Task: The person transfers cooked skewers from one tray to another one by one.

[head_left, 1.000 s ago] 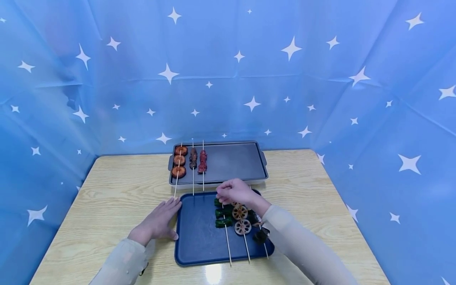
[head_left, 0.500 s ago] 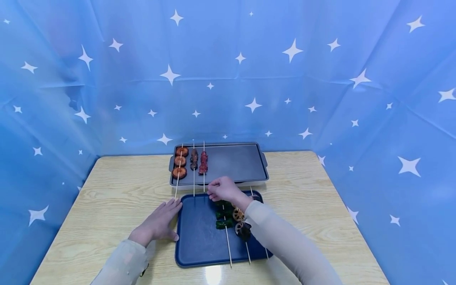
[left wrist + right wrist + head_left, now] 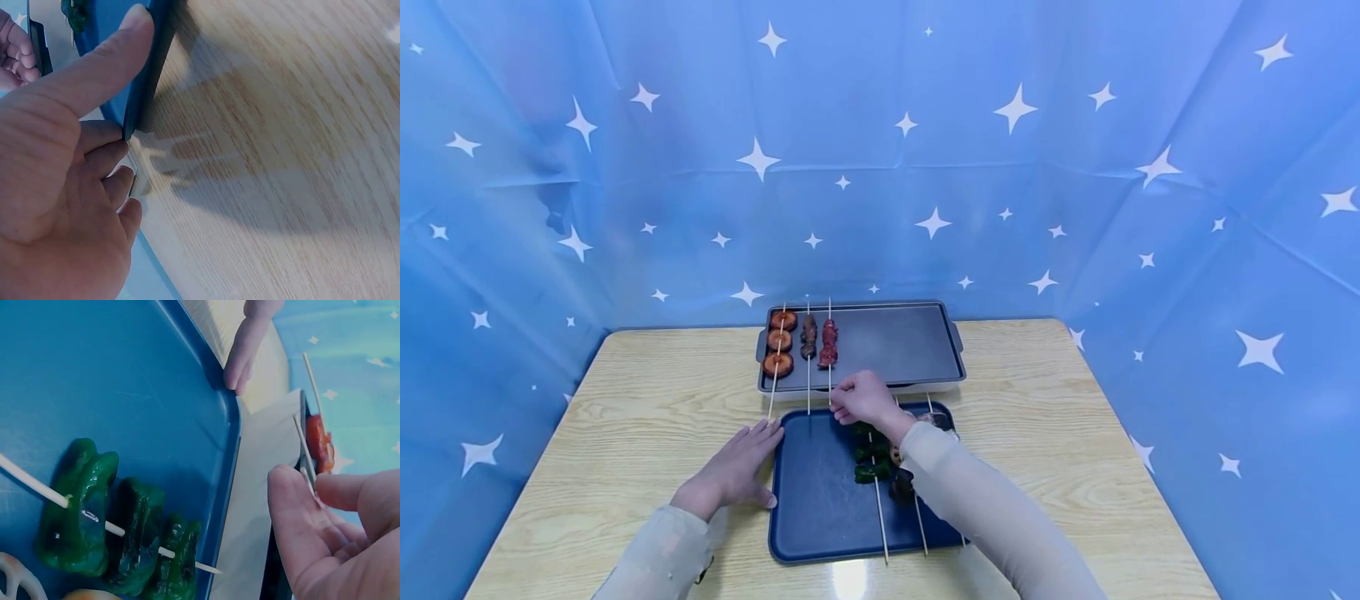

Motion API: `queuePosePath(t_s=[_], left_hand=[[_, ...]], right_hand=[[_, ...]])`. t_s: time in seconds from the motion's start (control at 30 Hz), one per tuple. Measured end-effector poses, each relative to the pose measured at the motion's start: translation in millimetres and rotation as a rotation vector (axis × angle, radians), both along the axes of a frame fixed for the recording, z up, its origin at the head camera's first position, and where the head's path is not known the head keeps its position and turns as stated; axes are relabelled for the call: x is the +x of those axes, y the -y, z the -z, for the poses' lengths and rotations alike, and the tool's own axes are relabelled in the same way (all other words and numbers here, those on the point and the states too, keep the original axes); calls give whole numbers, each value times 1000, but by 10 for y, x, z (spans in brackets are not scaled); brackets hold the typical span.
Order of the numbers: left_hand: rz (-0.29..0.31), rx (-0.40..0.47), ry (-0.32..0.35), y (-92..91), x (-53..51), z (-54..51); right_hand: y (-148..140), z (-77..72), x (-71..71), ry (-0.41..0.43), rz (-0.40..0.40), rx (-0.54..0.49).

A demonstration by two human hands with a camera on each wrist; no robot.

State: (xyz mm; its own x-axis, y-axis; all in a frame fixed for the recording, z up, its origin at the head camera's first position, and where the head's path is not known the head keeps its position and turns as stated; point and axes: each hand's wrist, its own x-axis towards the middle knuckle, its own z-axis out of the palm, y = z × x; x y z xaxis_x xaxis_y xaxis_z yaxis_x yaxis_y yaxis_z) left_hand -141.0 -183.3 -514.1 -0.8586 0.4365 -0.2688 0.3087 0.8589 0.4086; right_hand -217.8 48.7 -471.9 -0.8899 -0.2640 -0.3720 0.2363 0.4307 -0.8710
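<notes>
The right hand (image 3: 862, 398) reaches over the far edge of the tray (image 3: 823, 500), its thumb and forefinger pinching the near stick end of the red skewer (image 3: 828, 343); the other fingers are bent in. The food of that skewer lies flat on the pan (image 3: 895, 333), left of its middle, with the stick overhanging the near rim.

The left hand (image 3: 733, 471) rests at the tray's left side, palm down, fingers extended. Its thumb touches the tray's side rim and its forefinger meets the far left corner.

The pan stands by the back edge of the desk (image 3: 1060, 417), around the middle of that edge, with a handle at each short end. On its left part, in a row beside the red skewer, lie the brown skewer (image 3: 808, 333) and, leftmost, the orange skewer (image 3: 779, 340) with three round slices. The orange one's stick runs toward the desk's front edge, ending near the left fingertips.

The tray lies between the pan and the desk's front edge. On its right half are the green skewer (image 3: 871, 472), carrying three glossy folded pieces, then the lotus skewer (image 3: 895, 454) and the dark skewer (image 3: 938, 421), both partly hidden by the right sleeve (image 3: 985, 508). A blue curtain (image 3: 880, 208) with white stars hangs behind the desk's back edge.
</notes>
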Motion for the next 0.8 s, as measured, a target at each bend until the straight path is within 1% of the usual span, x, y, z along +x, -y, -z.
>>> queuePosePath(t_s=[0.17, 0.33, 0.6, 0.8], left_hand=[[-11, 4, 11, 1, 2, 17], [-16, 7, 13, 0, 6, 15], [0, 18, 0, 10, 12, 2], [-3, 18, 2, 20, 13, -10]], right_hand=[[33, 16, -12, 3, 21, 29], [58, 17, -10, 10, 29, 27], [102, 8, -21, 3, 47, 65], [111, 36, -35, -12, 63, 71]])
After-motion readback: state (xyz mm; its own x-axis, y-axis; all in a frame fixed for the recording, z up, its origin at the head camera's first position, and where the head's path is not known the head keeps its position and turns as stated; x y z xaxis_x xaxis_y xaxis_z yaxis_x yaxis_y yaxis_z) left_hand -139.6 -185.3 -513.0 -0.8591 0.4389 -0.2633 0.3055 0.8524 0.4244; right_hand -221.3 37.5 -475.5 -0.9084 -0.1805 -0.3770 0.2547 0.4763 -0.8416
